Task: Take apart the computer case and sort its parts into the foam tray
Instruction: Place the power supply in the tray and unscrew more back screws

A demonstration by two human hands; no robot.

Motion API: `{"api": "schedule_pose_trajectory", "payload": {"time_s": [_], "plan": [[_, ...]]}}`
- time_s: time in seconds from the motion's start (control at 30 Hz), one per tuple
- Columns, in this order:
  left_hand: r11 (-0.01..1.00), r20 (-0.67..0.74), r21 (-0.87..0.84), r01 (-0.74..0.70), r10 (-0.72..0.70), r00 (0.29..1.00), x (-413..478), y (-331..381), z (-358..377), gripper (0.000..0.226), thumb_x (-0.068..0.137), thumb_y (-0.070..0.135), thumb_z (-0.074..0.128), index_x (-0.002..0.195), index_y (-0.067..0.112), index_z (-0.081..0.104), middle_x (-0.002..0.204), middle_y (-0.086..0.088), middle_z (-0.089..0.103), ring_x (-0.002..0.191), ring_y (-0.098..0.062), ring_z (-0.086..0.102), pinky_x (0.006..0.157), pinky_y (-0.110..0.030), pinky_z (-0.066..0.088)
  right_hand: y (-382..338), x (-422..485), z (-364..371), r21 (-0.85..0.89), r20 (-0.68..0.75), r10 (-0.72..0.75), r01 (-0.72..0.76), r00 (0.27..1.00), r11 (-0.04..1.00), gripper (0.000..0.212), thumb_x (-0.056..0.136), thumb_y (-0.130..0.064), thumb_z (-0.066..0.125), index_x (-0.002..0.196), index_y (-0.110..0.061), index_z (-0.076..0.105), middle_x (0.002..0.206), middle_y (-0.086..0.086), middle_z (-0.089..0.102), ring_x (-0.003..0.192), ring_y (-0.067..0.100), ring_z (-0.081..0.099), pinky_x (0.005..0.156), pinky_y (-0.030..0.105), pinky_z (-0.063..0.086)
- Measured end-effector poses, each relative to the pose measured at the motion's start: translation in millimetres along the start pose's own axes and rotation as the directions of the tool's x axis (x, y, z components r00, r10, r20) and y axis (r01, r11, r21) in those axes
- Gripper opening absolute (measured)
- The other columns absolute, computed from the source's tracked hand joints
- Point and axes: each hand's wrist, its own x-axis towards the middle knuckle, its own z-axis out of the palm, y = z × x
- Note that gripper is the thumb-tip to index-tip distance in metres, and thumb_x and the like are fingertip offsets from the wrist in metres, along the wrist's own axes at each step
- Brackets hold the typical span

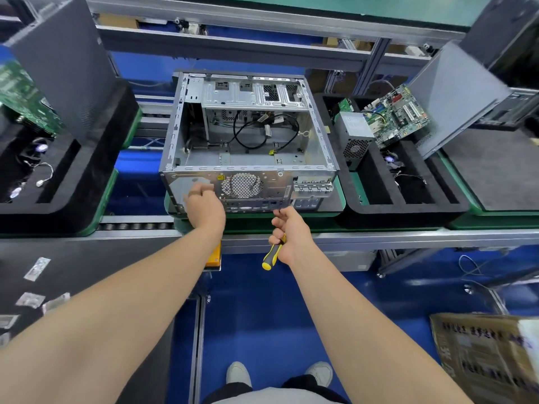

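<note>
Your right hand [287, 233] is curled shut around a yellow-and-black screwdriver [272, 252], handle end pointing down toward you, fingertips up at the lower edge of the computer case's [248, 135] rear panel; the tool's tip is hidden behind your fingers. Your left hand [204, 204] is pressed against that same rear panel, left of the round fan grille [241, 185], fingers bent over the metal; whether they pinch anything, you cannot tell from here. The case lies open side up on a green-edged pallet, gutted apart from loose black cables [262, 129] in its floor. Just right of the case sits the black foam tray [408, 205], with a grey power supply [354, 138] and a green motherboard [398, 115] standing tilted in its far compartments.
</note>
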Motion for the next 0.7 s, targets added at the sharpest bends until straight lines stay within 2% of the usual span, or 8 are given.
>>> {"api": "schedule_pose_trajectory", "payload": {"time_s": [0.07,0.1,0.2,0.27,0.37,0.47,0.6,0.7], "plan": [[0.991,-0.154,0.133,0.008,0.012,0.988,-20.7,-10.7,4.9,0.022,0.097,0.025,0.037,0.088,0.015,0.055,0.113,-0.011,0.058,0.086,-0.026,0.045,0.078,-0.035,0.033,-1.5,-1.8,-3.6,0.007,-0.005,-0.015,0.015,1.0,1.0,0.014,0.099,-0.018,0.058,0.098,-0.009,0.069,0.057,-0.002,0.059,0.038,0.01,0.029,0.037,0.022,0.025],[0.992,-0.158,0.109,0.062,-0.045,0.986,-33.6,-14.1,9.0,0.023,0.098,0.026,0.035,0.091,0.014,0.053,0.112,-0.012,0.058,0.083,-0.028,0.048,0.075,-0.036,0.035,-2.9,-2.5,-5.8,0.006,-0.014,-0.026,0.026,1.0,1.0,0.014,0.098,-0.018,0.058,0.097,-0.009,0.069,0.057,-0.002,0.059,0.039,0.01,0.029,0.037,0.022,0.024],[0.965,0.091,0.03,0.259,-0.261,0.961,-69.5,-24.2,29.7,0.026,0.095,0.025,0.042,0.097,0.006,0.059,0.099,-0.009,0.07,0.076,-0.031,0.064,0.062,-0.036,0.046,-10.1,-4.6,-17.3,0.0,-0.045,-0.06,0.06,0.997,0.998,0.014,0.098,-0.018,0.059,0.094,-0.01,0.068,0.055,-0.002,0.058,0.038,0.01,0.029,0.037,0.022,0.024],[0.931,0.341,0.098,0.352,-0.364,0.867,-96.4,-24.0,43.0,0.024,0.091,0.023,0.05,0.095,0.008,0.069,0.084,-0.007,0.077,0.062,-0.027,0.068,0.056,-0.034,0.053,-19.1,-5.1,-31.3,0.002,-0.07,-0.083,0.084,0.994,0.996,0.013,0.098,-0.019,0.06,0.095,-0.008,0.068,0.055,-0.002,0.058,0.037,0.01,0.03,0.036,0.022,0.025],[0.907,0.578,0.172,0.386,-0.41,0.706,-131.6,-16.9,70.0,0.023,0.089,0.022,0.054,0.088,0.008,0.073,0.077,-0.007,0.077,0.05,-0.022,0.062,0.066,-0.035,0.056,-38.2,-5.9,-58.7,0.011,-0.12,-0.124,0.126,0.985,0.992,0.013,0.096,-0.017,0.064,0.099,-0.005,0.067,0.055,0.0,0.06,0.038,0.011,0.031,0.035,0.022,0.027],[0.905,0.677,0.235,0.355,-0.414,0.608,-158.3,-10.1,100.0,0.017,0.086,0.017,0.059,0.085,0.011,0.074,0.071,-0.005,0.072,0.046,-0.016,0.053,0.065,-0.031,0.05,-64.4,-3.8,-89.1,0.007,-0.179,-0.179,0.183,0.967,0.983,0.008,0.095,-0.014,0.066,0.093,-0.006,0.066,0.055,0.0,0.055,0.039,0.011,0.031,0.036,0.023,0.027],[0.918,0.755,0.259,0.3,-0.386,0.53,-183.4,-5.1,143.4,0.014,0.085,0.021,0.066,0.092,0.016,0.077,0.074,0.0,0.072,0.051,-0.011,0.055,0.054,-0.02,0.053,-108.8,9.3,-126.6,0.004,-0.241,-0.221,0.229,0.945,0.974,0.01,0.092,-0.01,0.07,0.086,-0.007,0.063,0.059,0.004,0.048,0.046,0.014,0.029,0.04,0.024,0.024],[0.927,0.794,0.257,0.273,-0.364,0.488,-195.6,-2.1,179.6,0.024,0.084,0.028,0.069,0.101,0.014,0.078,0.079,-0.001,0.071,0.063,-0.015,0.061,0.061,-0.026,0.059,-143.8,27.4,-147.0,-0.058,-0.275,-0.242,0.235,0.93,0.97,0.01,0.092,-0.013,0.072,0.094,-0.006,0.065,0.063,0.005,0.046,0.046,0.015,0.03,0.041,0.025,0.026]]}}
